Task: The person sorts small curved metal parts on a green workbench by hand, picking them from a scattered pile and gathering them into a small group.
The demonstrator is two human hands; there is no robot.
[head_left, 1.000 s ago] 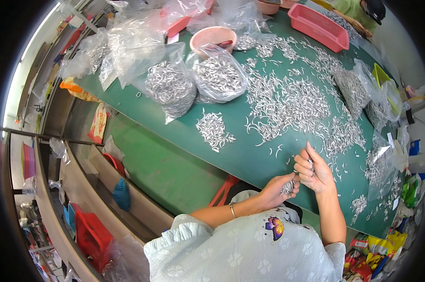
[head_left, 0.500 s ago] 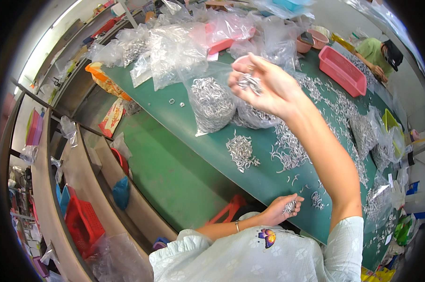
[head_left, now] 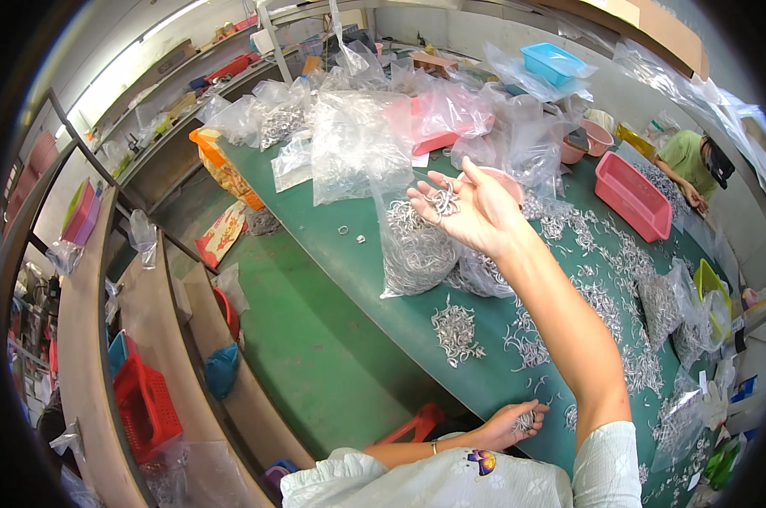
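My right hand (head_left: 478, 218) is raised palm up over the green table, fingers spread and slightly curled, with several small curved silver metal pieces (head_left: 444, 201) lying in it. Just below and beyond it stands a clear bag (head_left: 417, 258) filled with similar pieces; another filled bag (head_left: 486, 278) is partly hidden by my forearm. My left hand (head_left: 500, 427) stays low by the near table edge, its fingers cupped around more silver pieces (head_left: 525, 421). Between the hands lie a small heap of curved pieces (head_left: 456, 332) and a looser spread (head_left: 527, 343).
Clear plastic bags (head_left: 353, 140) crowd the table's far end, near a blue basin (head_left: 555, 63). A pink tray (head_left: 633, 199) rests at the right, beside a person in green (head_left: 683, 157). Shelving with a red basket (head_left: 146, 415) stands left; a red stool (head_left: 412, 423) is by the table.
The view has tilted up, so the table appears lower. My right hand's fingers have spread and its palm has turned further up. The left hand keeps its cupped hold near the table edge.
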